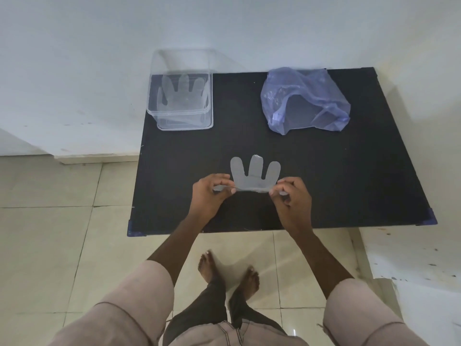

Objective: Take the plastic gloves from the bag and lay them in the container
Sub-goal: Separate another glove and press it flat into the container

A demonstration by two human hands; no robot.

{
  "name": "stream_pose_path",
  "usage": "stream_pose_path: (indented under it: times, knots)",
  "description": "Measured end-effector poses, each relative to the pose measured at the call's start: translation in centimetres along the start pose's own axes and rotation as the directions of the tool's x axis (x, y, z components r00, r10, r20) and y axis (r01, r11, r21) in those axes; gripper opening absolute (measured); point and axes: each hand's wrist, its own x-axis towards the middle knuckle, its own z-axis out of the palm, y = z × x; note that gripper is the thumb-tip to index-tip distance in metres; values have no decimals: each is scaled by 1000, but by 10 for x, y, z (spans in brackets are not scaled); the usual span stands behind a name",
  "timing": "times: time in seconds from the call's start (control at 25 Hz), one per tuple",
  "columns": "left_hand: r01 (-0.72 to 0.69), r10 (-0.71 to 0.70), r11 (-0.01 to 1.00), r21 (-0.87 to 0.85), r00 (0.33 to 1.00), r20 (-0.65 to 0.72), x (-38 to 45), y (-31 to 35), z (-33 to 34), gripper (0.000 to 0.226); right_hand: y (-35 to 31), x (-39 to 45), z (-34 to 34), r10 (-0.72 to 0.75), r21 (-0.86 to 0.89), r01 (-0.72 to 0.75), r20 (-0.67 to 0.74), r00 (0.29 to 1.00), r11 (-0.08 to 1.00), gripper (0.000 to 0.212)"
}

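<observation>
I have my left hand (212, 191) and my right hand (291, 193) low over the near middle of the black table (349, 183), each pinching narrow on one end of the cuff of a clear plastic glove (254, 174), so the film is drawn taut between my fingertips and its three visible fingers stand up away from me, toward twelve o'clock. It feels like nothing: I judge it feather-light, limp and a bit slick, likely to fold, cling or drift on any breath of air, so the two cuff corners seem the right hold to keep it spread flat. Farther off at about eleven o'clock sits the clear container (182, 123), with one glove already lying flat in it (183, 93). At about one o'clock lies the crumpled bluish bag (304, 98), mouth toward me; whether more gloves remain inside I cannot tell.
</observation>
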Motion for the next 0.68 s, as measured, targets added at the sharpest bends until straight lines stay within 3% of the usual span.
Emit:
stream_pose_path:
  times: [0.16,0.36,0.56,0.68]
  knots:
    - [132,-115,955,-265,990,80,14,32,-15,11,-26,30,-19,16,185,-23,40,999,982,4]
    - [134,-101,899,-417,990,101,42,50,-36,20,-60,72,-29,193,363,-284,268,944,887,16]
    - [147,-80,853,-501,985,153,89,57,-72,18,-106,120,-14,309,492,-497,416,855,715,16]
    - [158,-68,845,-511,979,190,122,65,-104,21,-134,152,10,374,519,-534,386,843,668,17]
